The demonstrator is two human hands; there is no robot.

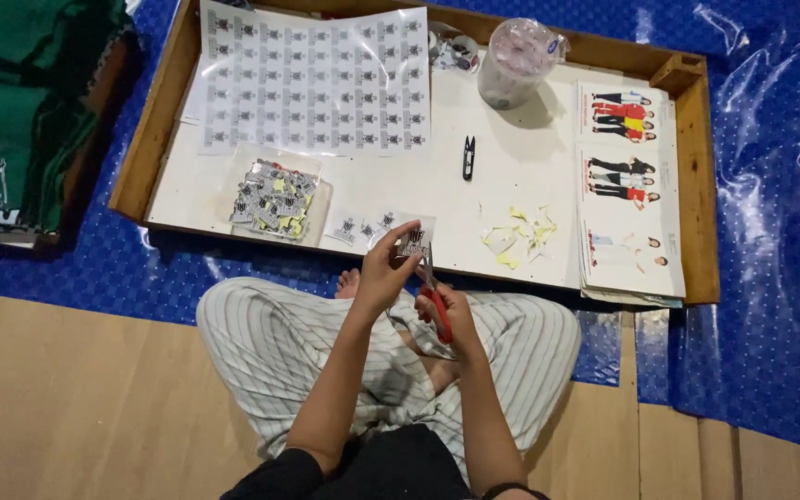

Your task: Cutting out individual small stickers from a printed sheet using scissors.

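Observation:
My left hand [383, 270] pinches a small cut-out sticker piece [413, 243] and lifts it over my lap at the near edge of the wooden tray [155, 130]. My right hand [444, 315] grips red-handled scissors [437, 310], whose blades point up at the sticker piece. A short strip of stickers [358, 229] lies on the tray just behind my left hand. To the left of it sits a pile of cut stickers [275, 199] on a clear bag. A large uncut sticker sheet [312, 79] covers the tray's far left.
Small black thread snips [468, 157] lie mid-tray. Yellow backing scraps [520, 236] lie to the right of my hands. A plastic-wrapped round container [516, 60] stands at the back. Printed sheets with figures [624, 185] stack at right. Blue tarp [770, 231] surrounds the tray; green cloth [20, 111] lies far left.

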